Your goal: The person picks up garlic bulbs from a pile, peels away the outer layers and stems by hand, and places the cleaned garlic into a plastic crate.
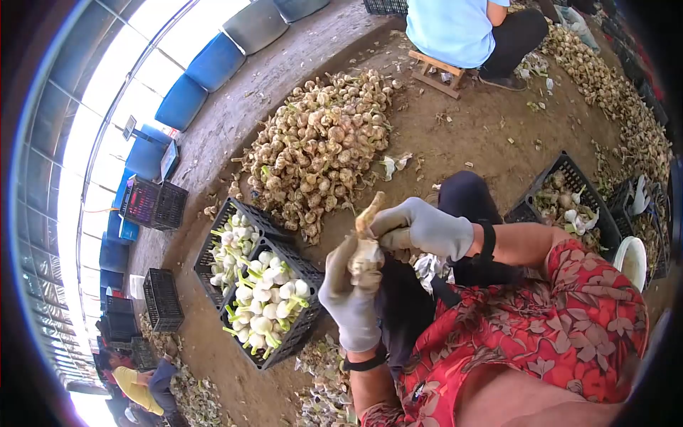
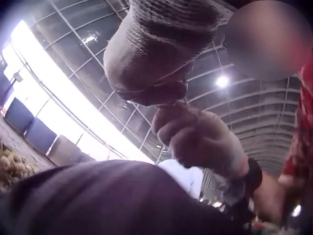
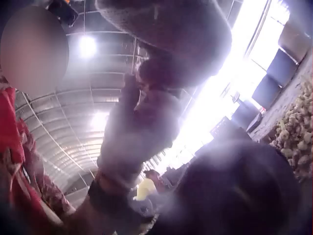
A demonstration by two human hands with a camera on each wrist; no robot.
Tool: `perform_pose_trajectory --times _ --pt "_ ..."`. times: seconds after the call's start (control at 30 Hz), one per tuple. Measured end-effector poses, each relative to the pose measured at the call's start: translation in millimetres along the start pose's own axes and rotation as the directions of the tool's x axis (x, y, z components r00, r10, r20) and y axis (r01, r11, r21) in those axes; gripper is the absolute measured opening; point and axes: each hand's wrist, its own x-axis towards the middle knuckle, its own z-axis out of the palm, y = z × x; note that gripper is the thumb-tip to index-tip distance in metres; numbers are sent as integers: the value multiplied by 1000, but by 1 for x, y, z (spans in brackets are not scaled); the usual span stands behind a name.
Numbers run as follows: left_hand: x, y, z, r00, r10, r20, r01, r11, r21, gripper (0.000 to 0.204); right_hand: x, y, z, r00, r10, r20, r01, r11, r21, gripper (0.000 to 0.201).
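In the head view, a garlic bulb (image 1: 366,257) with a brown stalk is between two light-gloved hands. The left hand (image 1: 350,299) curls its fingers round the bulb from below. The right hand (image 1: 425,228) bends its fingers at the stalk (image 1: 370,212), pinching it near the bulb's top. In the left wrist view, the left hand (image 2: 156,51) fills the top and meets the right hand (image 2: 200,142). The right wrist view has the right hand (image 3: 176,36) above the left hand (image 3: 139,129); the bulb is mostly hidden there.
Black crates (image 1: 302,329) of white trimmed bulbs stand beside the left hand. A large pile of untrimmed garlic (image 1: 320,142) lies beyond. Another crate (image 1: 608,231) and a white bucket (image 1: 630,260) are at the right. A person in light blue (image 1: 452,32) sits on a stool.
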Motion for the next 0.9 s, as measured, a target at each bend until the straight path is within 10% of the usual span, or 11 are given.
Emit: perform_pose_trajectory --times 0.13,0.37,0.6,0.73,0.77,0.83,0.9 --pt "-20 -7 17 978 207 -21 -196 952 235 50 -19 15 -6 996 23 90 -48 958 284 30" --pt "-40 -36 34 951 305 39 -243 666 706 49 -24 68 -3 954 -249 -169 193 937 -290 28" --pt "-46 -66 29 969 205 139 -235 580 780 41 -20 97 -9 960 235 -152 -251 963 -99 20" --pt "-56 -96 17 994 108 -16 -81 824 561 37 -4 160 1 973 -15 -232 -88 899 -429 13" --pt "-57 -101 12 982 -144 -120 167 962 214 37 -2 161 2 973 -26 -231 -89 876 -474 12" --pt "-60 -106 2 779 -627 -10 530 666 -526 37 0 157 6 928 -310 -205 129 786 -605 12" --pt "-56 -128 -6 733 -668 128 503 406 -763 40 1 153 10 890 -411 -197 219 765 -606 16"
